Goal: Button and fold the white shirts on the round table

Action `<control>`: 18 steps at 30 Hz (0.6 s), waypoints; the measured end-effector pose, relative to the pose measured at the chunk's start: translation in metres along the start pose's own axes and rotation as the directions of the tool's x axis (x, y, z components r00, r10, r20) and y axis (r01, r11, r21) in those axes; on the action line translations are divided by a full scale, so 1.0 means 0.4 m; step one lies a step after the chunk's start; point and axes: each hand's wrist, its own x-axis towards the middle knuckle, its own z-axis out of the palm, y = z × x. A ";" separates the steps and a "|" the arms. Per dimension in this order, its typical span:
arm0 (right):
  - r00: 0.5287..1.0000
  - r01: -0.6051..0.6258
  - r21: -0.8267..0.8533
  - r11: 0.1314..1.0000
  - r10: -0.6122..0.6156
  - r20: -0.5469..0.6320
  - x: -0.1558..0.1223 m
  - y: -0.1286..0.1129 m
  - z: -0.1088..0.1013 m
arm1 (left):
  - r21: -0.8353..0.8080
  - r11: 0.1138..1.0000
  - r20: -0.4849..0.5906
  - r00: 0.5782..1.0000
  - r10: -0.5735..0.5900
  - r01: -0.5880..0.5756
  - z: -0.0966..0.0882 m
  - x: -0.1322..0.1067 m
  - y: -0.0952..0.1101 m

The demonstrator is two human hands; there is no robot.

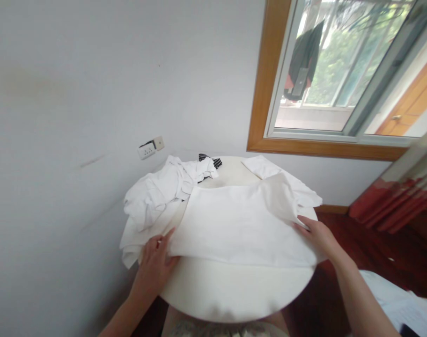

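Observation:
A white cloth garment (234, 227) lies spread across the round table, its kind not clear from here. At its near left corner is my left hand (158, 255), thumb and fingers closed on the edge. My right hand (313, 234) pinches the right edge, where the fabric is raised and creased. Just left of the spread cloth, a crumpled heap of white clothes (157, 187) touches it. Behind its right end rests a folded white cloth (301, 191), partly covered.
The round cream table (234, 292) stands against the wall. A black striped cloth (210, 161) pokes out behind the heap. Above are a wall socket (146, 150) and a wood-framed window (257, 93). A red and beige curtain (392, 201) hangs right; white fabric (403, 299) lies low at right.

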 end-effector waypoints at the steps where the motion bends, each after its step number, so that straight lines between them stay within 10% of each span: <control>1: 1.000 0.004 0.015 1.000 -0.004 -0.006 -0.009 0.016 -0.005 | -0.034 0.999 0.036 0.999 -0.029 0.031 0.009 0.001 -0.004; 7: 0.999 -0.045 0.175 0.983 0.043 0.015 -0.067 0.102 -0.038 | -0.432 0.860 0.365 0.925 -0.109 0.272 0.016 0.063 0.011; 12: 0.992 -0.127 0.269 0.955 0.120 0.041 -0.089 0.100 -0.050 | -0.514 0.444 0.754 0.634 -0.174 0.734 -0.021 0.180 0.092; 18: 0.995 -0.094 0.412 0.906 0.096 0.016 -0.086 0.082 -0.049 | -0.341 0.327 0.926 0.375 -0.046 0.881 -0.017 0.302 0.161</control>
